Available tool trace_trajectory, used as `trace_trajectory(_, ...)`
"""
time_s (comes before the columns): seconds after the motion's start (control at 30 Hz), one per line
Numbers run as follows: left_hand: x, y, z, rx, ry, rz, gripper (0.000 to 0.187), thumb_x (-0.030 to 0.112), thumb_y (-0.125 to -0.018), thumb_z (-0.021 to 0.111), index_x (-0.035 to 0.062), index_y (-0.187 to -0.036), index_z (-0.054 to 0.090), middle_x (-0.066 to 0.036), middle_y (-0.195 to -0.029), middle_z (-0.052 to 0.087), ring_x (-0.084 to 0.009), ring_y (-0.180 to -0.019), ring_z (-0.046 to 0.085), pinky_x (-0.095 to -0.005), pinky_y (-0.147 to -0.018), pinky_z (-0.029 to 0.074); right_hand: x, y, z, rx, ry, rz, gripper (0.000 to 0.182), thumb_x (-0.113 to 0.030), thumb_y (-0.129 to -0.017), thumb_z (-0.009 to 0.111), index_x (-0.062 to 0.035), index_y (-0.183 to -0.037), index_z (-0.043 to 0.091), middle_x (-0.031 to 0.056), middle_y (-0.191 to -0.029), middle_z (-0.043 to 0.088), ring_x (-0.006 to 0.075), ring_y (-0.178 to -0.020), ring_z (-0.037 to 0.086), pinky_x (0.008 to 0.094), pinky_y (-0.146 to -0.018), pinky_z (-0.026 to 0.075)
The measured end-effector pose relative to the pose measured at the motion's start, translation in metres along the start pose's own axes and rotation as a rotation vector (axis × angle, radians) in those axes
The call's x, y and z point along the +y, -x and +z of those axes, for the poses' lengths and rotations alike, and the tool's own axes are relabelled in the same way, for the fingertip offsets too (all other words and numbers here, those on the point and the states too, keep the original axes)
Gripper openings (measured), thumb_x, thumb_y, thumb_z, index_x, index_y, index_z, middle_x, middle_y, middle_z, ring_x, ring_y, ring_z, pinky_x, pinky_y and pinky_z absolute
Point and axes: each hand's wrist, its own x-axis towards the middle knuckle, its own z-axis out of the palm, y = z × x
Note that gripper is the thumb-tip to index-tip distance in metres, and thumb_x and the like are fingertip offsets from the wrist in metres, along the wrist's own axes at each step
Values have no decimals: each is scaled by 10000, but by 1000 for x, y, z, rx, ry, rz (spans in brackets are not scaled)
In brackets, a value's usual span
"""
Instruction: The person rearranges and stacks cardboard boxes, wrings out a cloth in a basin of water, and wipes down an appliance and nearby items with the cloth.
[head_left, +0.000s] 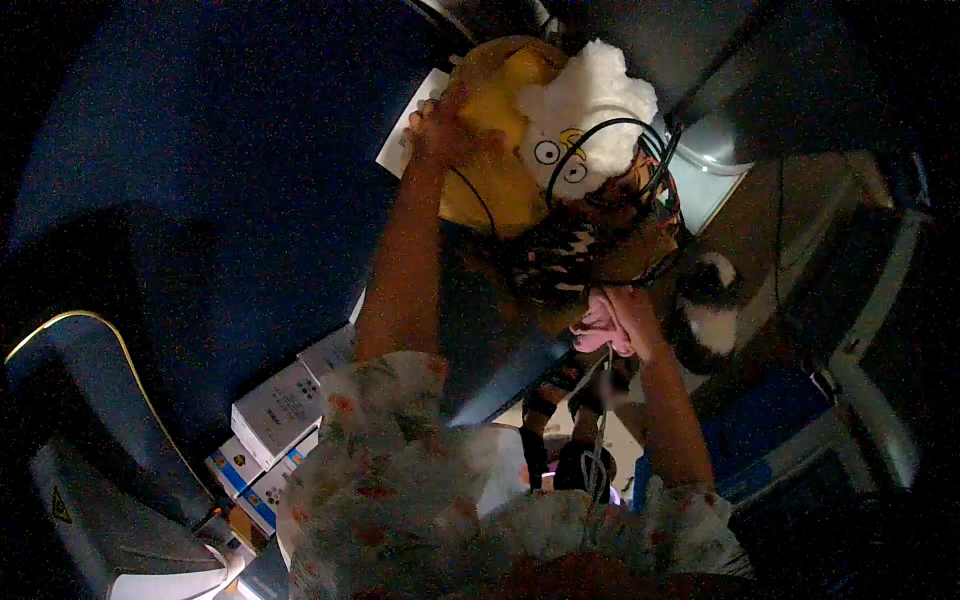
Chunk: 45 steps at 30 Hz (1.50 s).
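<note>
My left hand (436, 132) is at the left edge of a large yellow cushion-like thing (505, 100), its fingers curled on that edge beside a white box (399, 140). The grip there is dark and partly blurred. A white fluffy plush toy (590, 105) with round eyes and a yellow beak-like patch lies against the yellow thing. Lower down, my right hand (632, 308) is closed on a crumpled pink cloth (603, 328). A light cord (600, 440) hangs below the cloth.
Black cables (655, 175) loop beside the plush toy, over a dark tangled pile (565, 255). White boxes (277, 412) stand at lower left, near a yellow cable (125, 350). A grey machine-like housing (110, 520) fills the lower left corner. The surroundings are dark.
</note>
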Motion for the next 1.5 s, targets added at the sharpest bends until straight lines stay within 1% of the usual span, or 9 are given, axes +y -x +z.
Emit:
trace_trajectory(0.13,1,-4,2,77,628,245,1008,477,-520,787,96,-1313,294,-124,-1212,481,-280,-1073,492,-385,-893,411,-10,-21,3,131,362,-117,286,-188,-868,420,-46,-681,583,111,-500,521,201,-381,475,322,-417,416)
trace_trajectory(0.33,63,17,-6,-63,-132,-168,912,414,-577,750,50,-1294,319,-179,-1046,552,-325,-891,563,-412,-785,445,-43,-41,-11,164,76,146,313,-226,-852,439,-29,-647,570,120,-478,511,213,-345,456,336,-371,382)
trace_trajectory(0.57,105,32,33,134,-142,-147,713,277,-713,635,57,-1306,305,-217,-1044,522,-340,-876,537,-425,-764,418,-85,-32,-46,170,-281,634,357,-272,-832,460,-10,-608,554,131,-451,498,227,-303,434,354,-317,343)
trace_trajectory(0.8,174,91,70,297,-158,-102,643,151,-777,547,39,-1340,259,-193,-1036,502,-293,-883,527,-385,-763,452,-39,-42,-47,152,-362,445,335,-261,-839,477,-21,-618,553,101,-427,473,194,-280,396,329,-299,313)
trace_trajectory(1.03,183,118,129,-22,-243,29,628,158,-781,528,42,-1339,266,-161,-1103,460,-272,-958,504,-307,-718,484,-54,-13,-53,124,-458,359,326,-260,-850,480,-32,-631,560,65,-397,448,153,-260,359,298,-279,284)
trace_trajectory(1.2,172,111,113,0,-70,58,574,166,-769,545,9,-1283,343,-165,-1138,448,-306,-993,477,-358,-751,472,-74,5,-57,115,-483,345,320,-258,-858,483,-40,-639,565,39,-375,430,124,-245,333,275,-265,264)
trace_trajectory(1.33,164,113,103,-30,-218,276,558,262,-733,610,-3,-1191,434,-197,-1142,455,-346,-1004,467,-440,-830,428,-64,12,-53,135,-509,313,319,-265,-861,495,-36,-650,565,28,-376,426,104,-235,312,258,-257,247)
trace_trajectory(1.43,142,93,123,-161,140,263,574,325,-683,655,-5,-1116,472,-217,-1129,467,-368,-991,480,-460,-864,406,-25,11,-45,84,-634,294,307,-273,-849,522,-22,-677,564,37,-409,453,109,-239,320,265,-262,256)
trace_trajectory(1.5,133,90,116,-244,294,204,571,339,-663,667,-1,-1083,484,-225,-1120,473,-378,-987,485,-464,-867,403,-78,18,-59,108,-609,413,293,-281,-836,537,-14,-720,569,62,-459,488,129,-272,368,283,-287,295)
